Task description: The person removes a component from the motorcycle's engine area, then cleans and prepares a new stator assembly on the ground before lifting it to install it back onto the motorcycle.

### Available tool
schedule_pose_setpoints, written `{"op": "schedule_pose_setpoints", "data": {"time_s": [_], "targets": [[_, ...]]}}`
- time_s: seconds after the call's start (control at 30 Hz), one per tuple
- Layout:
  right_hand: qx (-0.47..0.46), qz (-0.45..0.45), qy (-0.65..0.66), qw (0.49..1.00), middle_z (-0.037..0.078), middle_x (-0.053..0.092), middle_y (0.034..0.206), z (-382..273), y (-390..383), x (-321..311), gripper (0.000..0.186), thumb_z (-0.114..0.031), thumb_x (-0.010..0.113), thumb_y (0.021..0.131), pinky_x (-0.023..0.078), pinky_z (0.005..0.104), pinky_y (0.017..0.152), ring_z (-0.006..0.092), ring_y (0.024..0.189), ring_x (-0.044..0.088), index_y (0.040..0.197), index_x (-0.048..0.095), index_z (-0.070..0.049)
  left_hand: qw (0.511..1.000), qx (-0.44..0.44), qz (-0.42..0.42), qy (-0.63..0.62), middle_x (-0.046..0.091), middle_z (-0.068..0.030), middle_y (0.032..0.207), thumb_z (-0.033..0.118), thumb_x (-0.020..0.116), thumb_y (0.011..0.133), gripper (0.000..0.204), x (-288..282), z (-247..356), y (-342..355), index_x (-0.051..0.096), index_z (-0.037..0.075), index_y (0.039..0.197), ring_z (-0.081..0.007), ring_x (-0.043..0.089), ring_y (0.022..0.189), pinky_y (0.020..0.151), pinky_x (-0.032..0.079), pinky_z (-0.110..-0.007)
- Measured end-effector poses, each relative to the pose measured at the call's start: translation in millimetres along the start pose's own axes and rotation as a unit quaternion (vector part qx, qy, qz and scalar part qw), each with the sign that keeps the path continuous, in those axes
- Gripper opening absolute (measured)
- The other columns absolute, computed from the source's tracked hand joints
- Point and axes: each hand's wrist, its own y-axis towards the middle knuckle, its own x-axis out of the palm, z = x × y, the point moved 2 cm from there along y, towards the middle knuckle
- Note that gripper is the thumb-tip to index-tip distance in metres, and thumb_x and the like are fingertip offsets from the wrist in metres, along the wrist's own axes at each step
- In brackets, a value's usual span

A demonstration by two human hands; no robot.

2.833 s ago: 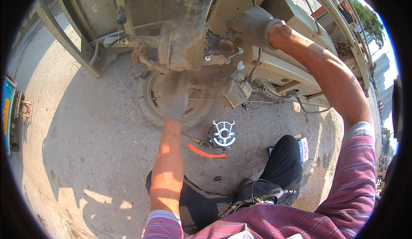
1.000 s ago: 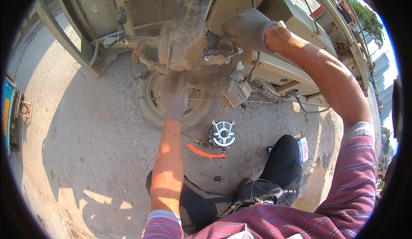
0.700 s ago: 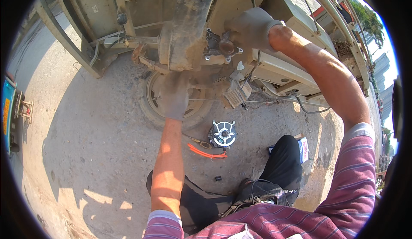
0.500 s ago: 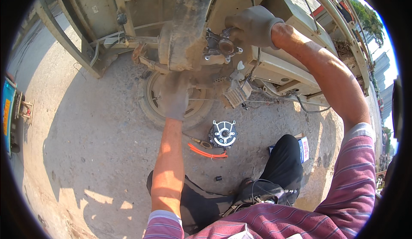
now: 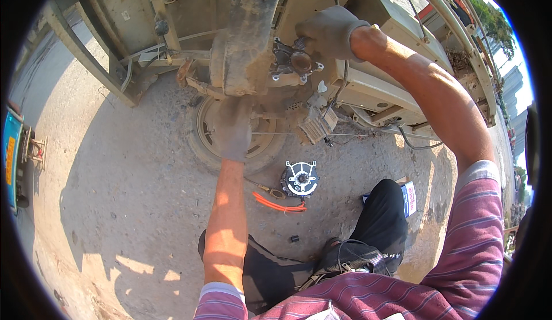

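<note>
My right hand (image 5: pixel 330 31), in a grey work glove, is closed beside a dirty metal housing (image 5: pixel 286 64) that has a round opening and several bright lugs. What its curled fingers hold is hidden. My left hand (image 5: pixel 233 127), gloved too, reaches beneath the dusty axle tube (image 5: pixel 244 50), in front of the wheel (image 5: pixel 265 147). Its fingers blend into the brown parts, so their pose does not show. A round black-and-silver motor (image 5: pixel 300 179) with a central shaft lies on the ground below, orange cables (image 5: pixel 279 206) beside it.
Frame bars (image 5: pixel 86 50) of a vehicle rise at the left, with beige body panels (image 5: pixel 374 87) at the right. A finned metal box (image 5: pixel 316 125) hangs near the wheel by dark cables. A small black cylinder (image 5: pixel 295 239) and a printed carton (image 5: pixel 409 199) lie near my legs.
My right hand has shifted slightly left and up, and the metal housing has moved a little left. My left hand stays in nearly the same place under the axle.
</note>
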Motion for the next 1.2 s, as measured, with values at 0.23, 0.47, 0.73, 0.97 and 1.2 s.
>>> {"op": "schedule_pose_setpoints", "data": {"time_s": [0.23, 0.47, 0.73, 0.97, 1.2], "targets": [[-0.005, 0.014, -0.010, 1.000, 0.016, 0.077, 0.099, -4.7, 2.8, -3.1, 0.028, -0.028, 0.066, 0.096, 0.057, 0.0477, 0.086, 0.0372, 0.095, 0.074, 0.120, 0.072, -0.014, 0.976, -0.137, 0.018, -0.168, 0.077, -0.0078, 0.105, 0.016, 0.073, 0.103, 0.026, -4.6, 18.3, 4.6, 0.073, -0.005, 0.119, -0.0127, 0.070, 0.093, 0.085, 0.054, -0.029], [-0.013, 0.035, -0.019, 0.999, 0.016, 0.077, 0.098, -6.7, 10.6, -1.5, 0.023, -0.024, 0.060, 0.096, 0.057, 0.0468, 0.084, 0.0375, 0.094, 0.074, 0.111, 0.072, -0.013, 0.974, -0.155, 0.017, -0.163, 0.077, -0.0103, 0.101, 0.022, 0.070, 0.101, 0.026, -5.5, 34.0, 4.2, 0.075, -0.001, 0.111, -0.0227, 0.072, 0.095, 0.084, 0.053, -0.038], [-0.023, 0.036, -0.012, 0.999, 0.013, 0.078, 0.107, -10.9, 11.7, -9.4, 0.026, -0.020, 0.068, 0.095, 0.058, 0.0457, 0.088, 0.0352, 0.103, 0.075, 0.120, 0.073, -0.014, 0.957, -0.207, 0.018, -0.201, 0.077, -0.0067, 0.111, 0.020, 0.074, 0.101, 0.029, -7.6, 24.9, 2.0, 0.074, -0.003, 0.119, -0.0139, 0.071, 0.104, 0.091, 0.055, -0.031], [-0.004, 0.074, 0.026, 0.997, 0.011, 0.079, 0.111, -15.0, 18.7, -7.9, 0.027, -0.022, 0.070, 0.093, 0.060, 0.0454, 0.088, 0.0346, 0.105, 0.076, 0.119, 0.077, -0.016, 0.953, -0.178, 0.051, -0.240, 0.078, -0.0081, 0.102, 0.016, 0.072, 0.103, 0.025, -3.3, 33.9, 4.1, 0.074, -0.006, 0.115, -0.0126, 0.070, 0.090, 0.085, 0.054, -0.029], [-0.008, 0.052, 0.008, 0.999, 0.012, 0.078, 0.112, -15.6, 26.3, -3.9, 0.033, -0.040, 0.057, 0.106, 0.057, 0.0459, 0.092, 0.0346, 0.105, 0.074, 0.123, 0.073, -0.017, 0.953, -0.178, 0.053, -0.240, 0.077, -0.0091, 0.100, 0.017, 0.074, 0.103, 0.026, -2.9, 32.2, 5.9, 0.074, -0.006, 0.114, -0.0156, 0.072, 0.091, 0.087, 0.056, -0.031]]}}
